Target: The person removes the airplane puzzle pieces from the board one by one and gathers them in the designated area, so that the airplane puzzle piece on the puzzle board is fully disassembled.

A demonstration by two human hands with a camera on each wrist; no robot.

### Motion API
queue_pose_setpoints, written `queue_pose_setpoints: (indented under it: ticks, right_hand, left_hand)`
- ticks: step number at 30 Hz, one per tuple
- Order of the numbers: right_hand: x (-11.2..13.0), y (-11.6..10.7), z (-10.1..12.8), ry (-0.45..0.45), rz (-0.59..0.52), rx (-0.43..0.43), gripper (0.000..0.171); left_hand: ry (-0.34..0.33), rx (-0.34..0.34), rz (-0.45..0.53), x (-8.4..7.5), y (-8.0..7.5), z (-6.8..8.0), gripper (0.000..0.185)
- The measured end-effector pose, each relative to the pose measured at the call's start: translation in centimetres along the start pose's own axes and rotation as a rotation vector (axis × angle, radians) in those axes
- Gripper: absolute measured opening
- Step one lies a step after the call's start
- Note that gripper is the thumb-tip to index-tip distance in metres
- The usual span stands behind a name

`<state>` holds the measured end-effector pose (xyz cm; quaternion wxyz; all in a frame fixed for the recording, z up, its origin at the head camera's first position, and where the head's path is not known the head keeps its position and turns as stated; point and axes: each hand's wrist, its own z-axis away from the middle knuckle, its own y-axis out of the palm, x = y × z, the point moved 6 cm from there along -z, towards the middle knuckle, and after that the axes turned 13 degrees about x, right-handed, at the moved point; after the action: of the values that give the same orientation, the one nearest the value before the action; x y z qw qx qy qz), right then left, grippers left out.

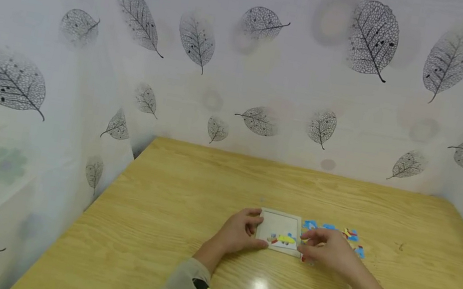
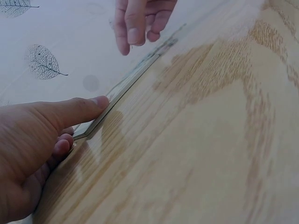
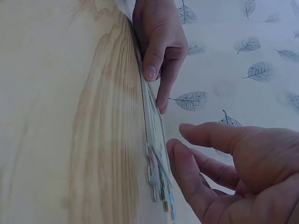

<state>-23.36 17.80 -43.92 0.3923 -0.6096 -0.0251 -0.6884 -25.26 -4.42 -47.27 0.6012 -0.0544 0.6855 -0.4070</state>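
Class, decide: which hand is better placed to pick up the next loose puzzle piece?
Right. The right hand hovers beside the loose pieces, while the left hand rests on the puzzle tray's far edge.

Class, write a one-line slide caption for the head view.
Left hand steadies a white puzzle tray; right hand hovers beside loose pieces.

A white puzzle frame and loose coloured pieces just beside it are carried by the wooden surface.
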Motion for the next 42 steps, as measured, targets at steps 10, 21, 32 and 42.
queue_pose_setpoints:
  ticks: [10,21,32,42]
  right_hand:
    - [1.5,1.7,-2.1,-0.097,-0.012,0.123,0.039]
    - [1.7,2.4,-3.6,-0.076,0.152,0.118,0.025]
    - [2.4,3.2,-3.5,-0.091,0.255,0.116,0.012]
    - [2.6,3.1,-3.7,-0.065,0.277,0.068,0.017]
  left_hand:
    - [0.009,0.001,0.007,0.0,0.2,-0.2,0.07]
    - [0.002,0.004,0.019,0.0,-0.1,-0.2,0.071]
    - [0.0,-0.007,0.044,0.3,0.1,-0.1,0.071]
    - [0.013,-0.008,0.029,0.3,-0.1,-0.1,0.071]
